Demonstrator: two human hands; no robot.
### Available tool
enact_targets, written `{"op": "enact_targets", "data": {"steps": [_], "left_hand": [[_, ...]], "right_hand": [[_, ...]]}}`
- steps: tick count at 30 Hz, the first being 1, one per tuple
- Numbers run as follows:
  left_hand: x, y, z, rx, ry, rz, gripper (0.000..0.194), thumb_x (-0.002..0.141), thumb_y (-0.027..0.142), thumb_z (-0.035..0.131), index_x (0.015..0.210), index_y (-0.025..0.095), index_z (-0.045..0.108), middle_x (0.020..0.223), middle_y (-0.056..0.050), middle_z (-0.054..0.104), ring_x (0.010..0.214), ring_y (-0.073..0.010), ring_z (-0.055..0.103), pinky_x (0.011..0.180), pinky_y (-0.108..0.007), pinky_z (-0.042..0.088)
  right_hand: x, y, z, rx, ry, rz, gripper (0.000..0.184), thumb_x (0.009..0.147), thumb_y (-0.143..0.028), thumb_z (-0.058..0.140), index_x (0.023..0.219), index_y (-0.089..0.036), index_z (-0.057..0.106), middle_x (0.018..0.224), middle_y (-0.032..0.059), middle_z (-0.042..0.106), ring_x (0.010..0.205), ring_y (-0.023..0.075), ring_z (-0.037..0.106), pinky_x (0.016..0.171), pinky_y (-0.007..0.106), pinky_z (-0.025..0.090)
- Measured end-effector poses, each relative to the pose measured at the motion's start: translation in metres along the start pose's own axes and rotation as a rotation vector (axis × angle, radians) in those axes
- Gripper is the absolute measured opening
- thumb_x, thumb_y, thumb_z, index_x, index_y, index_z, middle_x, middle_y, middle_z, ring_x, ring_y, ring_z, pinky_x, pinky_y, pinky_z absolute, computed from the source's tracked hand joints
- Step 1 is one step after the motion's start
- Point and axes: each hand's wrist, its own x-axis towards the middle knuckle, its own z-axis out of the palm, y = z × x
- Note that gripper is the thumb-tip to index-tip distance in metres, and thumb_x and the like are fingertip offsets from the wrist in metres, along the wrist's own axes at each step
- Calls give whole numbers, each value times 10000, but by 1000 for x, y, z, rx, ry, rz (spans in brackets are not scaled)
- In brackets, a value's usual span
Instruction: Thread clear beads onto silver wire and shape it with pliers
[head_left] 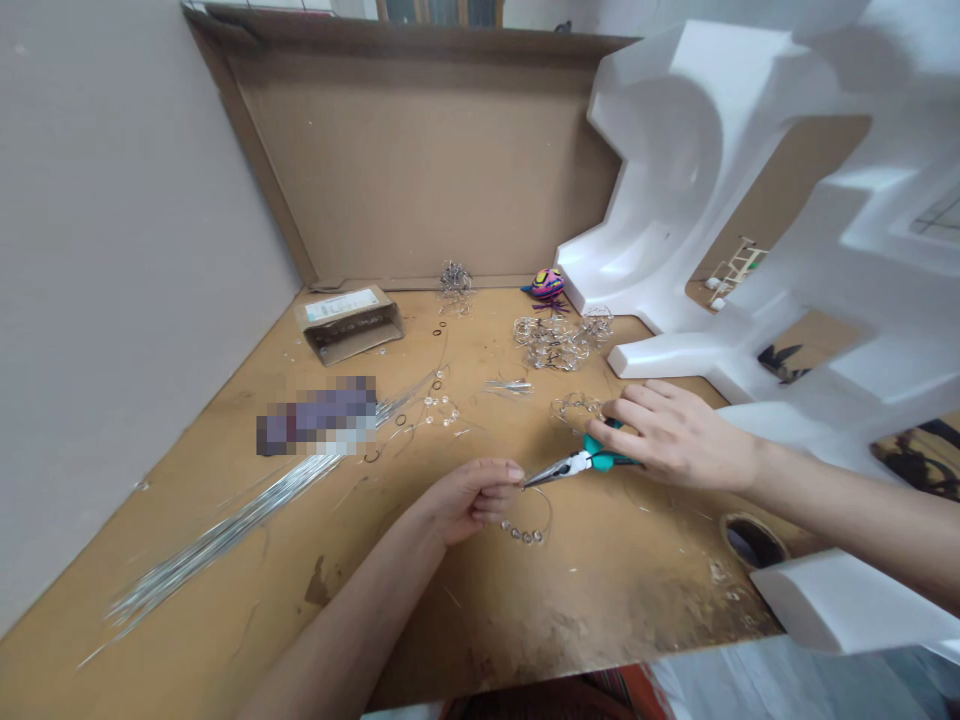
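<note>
Between finger and thumb, my left hand point(480, 495) pinches a thin wire ring point(550, 512) threaded with several clear beads point(523, 535), which hang at its lower side. My right hand point(667, 435) is closed around needle-nose pliers point(577, 463) with teal and black handles. The tips of the pliers meet the wire right at my left fingertips; whether the jaws grip it is too small to tell. Just behind the pliers lies another beaded wire loop point(574, 407).
A long bundle of straight wires point(247, 525) lies at left, beside a small open cardboard box point(352, 325). Loose clear beads point(442, 410) and a pile of beaded wire rings point(555, 345) lie farther back. White foam packing point(660, 190) stands at right, near a round hole point(752, 541) in the table.
</note>
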Motion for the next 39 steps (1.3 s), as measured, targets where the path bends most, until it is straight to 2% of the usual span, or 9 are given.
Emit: {"op": "enact_targets", "data": {"steps": [6,10,15,20,25,30,33,36,39], "left_hand": [[1,-1,1,64,59,34,239,711,236,597,625,166,386,494,103,180,403,-27,104,374,-166,78],[5,-5,6,262,235,146,193,694,283,616,668,144,485,475,99,257,398,-23,143,391,-179,100],[8,-9,20,552,479,364,246,680,370,621,640,145,532,538,61,406,481,-49,337,477,-187,269],[4,-3,21,596,429,258,274,703,428,587,715,156,552,554,56,460,430,-47,339,429,-185,262],[-4,3,14,773,339,222,279,759,453,520,736,174,514,467,63,432,406,-71,390,420,-188,294],[-9,4,18,838,230,213,273,793,433,477,699,177,473,545,50,420,476,-73,363,455,-185,281],[-7,3,19,914,280,270,266,808,402,453,674,172,459,567,48,382,505,-79,319,470,-193,263],[-6,3,19,942,317,314,247,811,371,444,665,172,445,587,50,357,523,-80,299,482,-198,252],[-5,4,16,873,302,291,225,802,344,453,655,175,424,571,59,341,499,-72,280,463,-193,228]], "right_hand": [[1,-2,-1,130,-50,56,257,851,-220,407,1061,-158,542,759,62,552,665,173,439,585,293,290],[4,-2,-6,398,-291,186,265,726,-189,499,980,-190,576,771,49,575,641,164,487,546,264,286],[7,5,-9,756,-620,361,115,613,-151,499,706,-189,555,590,7,535,514,126,446,490,240,276],[5,14,-10,861,-701,438,100,570,-157,497,663,-184,520,532,-19,463,479,106,369,458,233,256],[-2,21,-16,891,-649,403,127,555,-130,480,658,-192,520,533,-44,448,466,92,353,449,215,267],[-8,21,-20,891,-577,330,164,584,-102,458,677,-201,551,538,-45,485,448,95,391,432,209,280],[-11,20,-18,732,-509,315,258,591,-114,481,806,-201,595,624,-11,547,509,126,470,473,233,321],[-14,19,-15,462,-333,307,370,619,-171,528,983,-193,591,780,53,585,645,179,522,563,280,356],[-17,19,-16,276,-192,256,336,716,-264,525,1035,-175,586,860,94,582,729,205,516,638,315,356]]}}
